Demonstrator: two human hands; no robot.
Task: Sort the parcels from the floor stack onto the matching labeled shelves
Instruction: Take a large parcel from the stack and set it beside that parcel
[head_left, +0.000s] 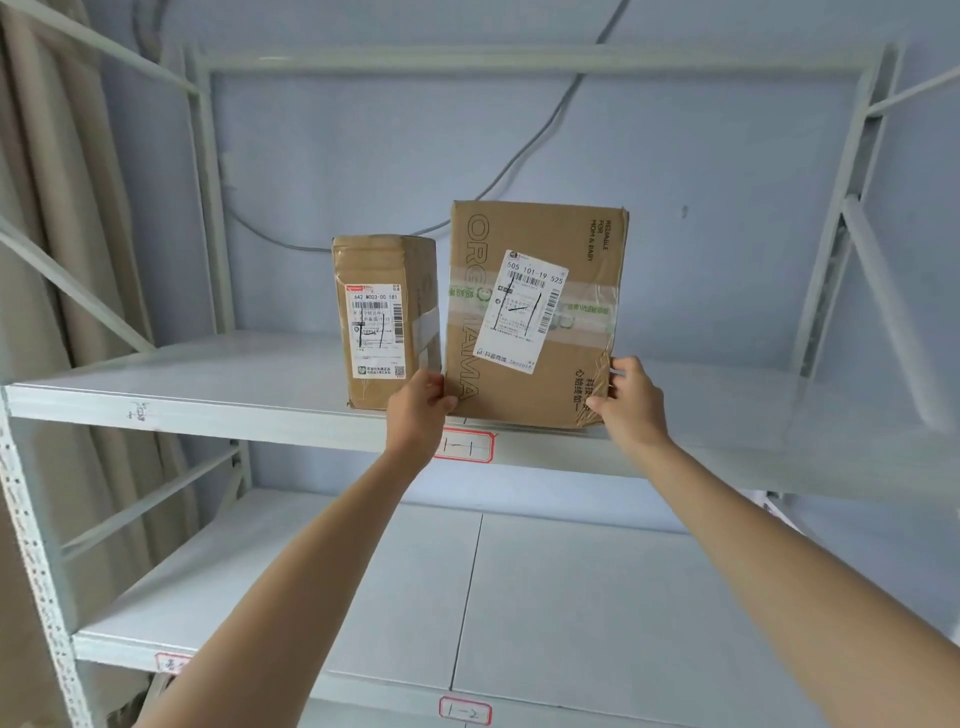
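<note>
Large box (535, 312): cardboard, upright on the upper shelf (208, 384), base at the front lip, shipping label facing out.
Left hand (418, 410): fingers (434, 387) curled on the box's lower left edge.
Right hand (631, 397): fingers (597, 402) clamped on the crumpled lower right corner.
Small box (387, 317): just left of the left fingers, beside the large box; whether they touch is unclear.
Shelf tag (467, 447): red-bordered, directly below the left fingers.
Lower shelf (571, 597): own tag (465, 712).
Risk: released this near the lip, the tall box may tip forward; a hard push may knock the small box.
</note>
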